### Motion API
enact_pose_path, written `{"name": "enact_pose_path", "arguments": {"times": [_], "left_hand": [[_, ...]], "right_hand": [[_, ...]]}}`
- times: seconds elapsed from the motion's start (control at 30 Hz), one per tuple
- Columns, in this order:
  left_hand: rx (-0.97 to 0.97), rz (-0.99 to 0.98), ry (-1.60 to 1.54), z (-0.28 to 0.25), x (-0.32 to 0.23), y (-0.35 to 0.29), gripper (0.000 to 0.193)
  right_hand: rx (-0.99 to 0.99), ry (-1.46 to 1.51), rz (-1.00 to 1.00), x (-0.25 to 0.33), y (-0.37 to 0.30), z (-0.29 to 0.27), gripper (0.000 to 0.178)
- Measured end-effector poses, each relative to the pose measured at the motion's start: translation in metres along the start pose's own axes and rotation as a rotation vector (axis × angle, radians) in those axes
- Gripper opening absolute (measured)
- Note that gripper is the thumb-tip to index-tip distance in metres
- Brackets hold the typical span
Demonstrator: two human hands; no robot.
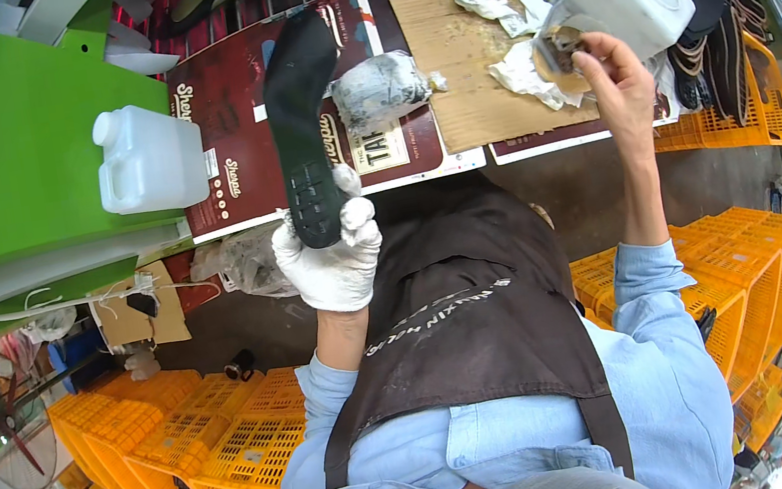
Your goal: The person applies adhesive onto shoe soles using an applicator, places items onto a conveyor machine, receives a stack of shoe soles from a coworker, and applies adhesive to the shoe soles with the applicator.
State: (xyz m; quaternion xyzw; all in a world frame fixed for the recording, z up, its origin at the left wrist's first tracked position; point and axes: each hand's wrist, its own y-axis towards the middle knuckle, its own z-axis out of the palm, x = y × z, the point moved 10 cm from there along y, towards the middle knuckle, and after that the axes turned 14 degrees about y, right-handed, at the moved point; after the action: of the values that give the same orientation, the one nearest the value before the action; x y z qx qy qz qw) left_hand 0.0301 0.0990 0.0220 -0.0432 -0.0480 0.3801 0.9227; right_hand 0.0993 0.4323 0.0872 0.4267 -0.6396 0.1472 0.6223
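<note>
Well, left hand (335, 265) grips black insole (301, 106); right hand (621, 80) pinches at container (550, 61), hold unclear; maroon board (230, 117) lettered.

A black, narrow-waisted shoe sole (298, 122) is pointing away — its slotted near end resting in the gloved left hand (335, 261) — while a clear, brown-stained cup (547, 61) is sitting at the right hand (624, 86).

Counts two hands now, left hand (334, 268) and right hand (620, 87) — and just one black insole (298, 91). Makes two white containers, a jug (151, 161) and a squarish canister (633, 1) — then one wrapped bundle (380, 89), one brown cardboard sheet (452, 43), one dark apron (486, 341), one fan (5, 419).
</note>
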Motion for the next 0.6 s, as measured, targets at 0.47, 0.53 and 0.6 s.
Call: {"name": "enact_pose_path", "arguments": {"times": [0.47,0.53,0.6], "left_hand": [[-0.016,-0.022,0.081,-0.011,0.015,0.004,0.059],[-0.016,-0.025,0.072,-0.013,0.015,0.005,0.059],[-0.013,-0.026,0.060,-0.013,0.014,0.006,0.059]], "right_hand": [[0.118,-0.755,-0.183,0.008,0.005,0.013,0.021],[0.129,-0.755,-0.185,0.008,0.005,0.016,0.021],[0.165,-0.763,-0.160,0.005,0.007,0.019,0.021]]}}
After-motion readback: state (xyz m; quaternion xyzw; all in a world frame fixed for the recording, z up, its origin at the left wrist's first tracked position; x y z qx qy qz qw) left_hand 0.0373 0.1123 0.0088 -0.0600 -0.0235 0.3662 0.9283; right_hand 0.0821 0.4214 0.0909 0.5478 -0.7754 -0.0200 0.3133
